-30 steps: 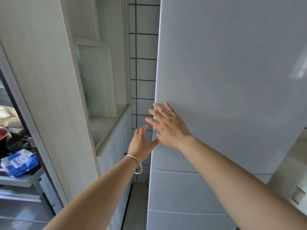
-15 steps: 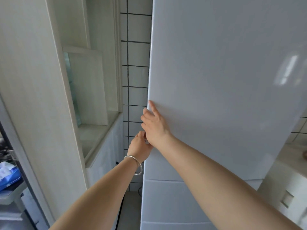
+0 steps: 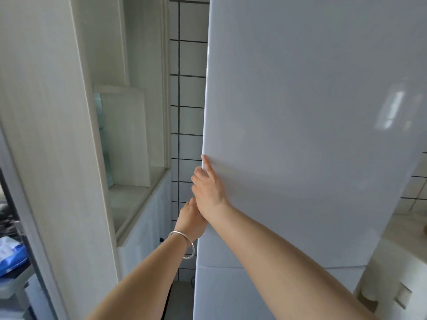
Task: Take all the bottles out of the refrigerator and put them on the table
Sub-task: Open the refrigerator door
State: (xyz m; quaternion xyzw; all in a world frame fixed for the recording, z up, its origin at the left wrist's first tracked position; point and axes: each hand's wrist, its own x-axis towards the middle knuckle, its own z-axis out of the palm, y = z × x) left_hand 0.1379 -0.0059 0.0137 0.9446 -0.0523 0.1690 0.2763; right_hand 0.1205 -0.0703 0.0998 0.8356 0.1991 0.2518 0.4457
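Fridge [image 3: 312, 135]: right of scene, door shut; no bottles in view. Right hand [image 3: 209, 188]: on door's left edge, index finger laid flat on the front, other fingers curled round the edge. Left hand [image 3: 190, 219]: just below, touching right wrist, fingers tucked behind same edge; grip can't be told. Bangle [image 3: 184, 244] on left wrist. Tiled wall [image 3: 187, 88] behind; cabinet [image 3: 57, 135] at left.

one refrigerator [image 3: 300, 135], two hands, one bracelet [image 3: 184, 243]

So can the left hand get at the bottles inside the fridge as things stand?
Probably not yet: the refrigerator door looks shut, no bottles in sight. The left hand and right hand are only at its left edge.
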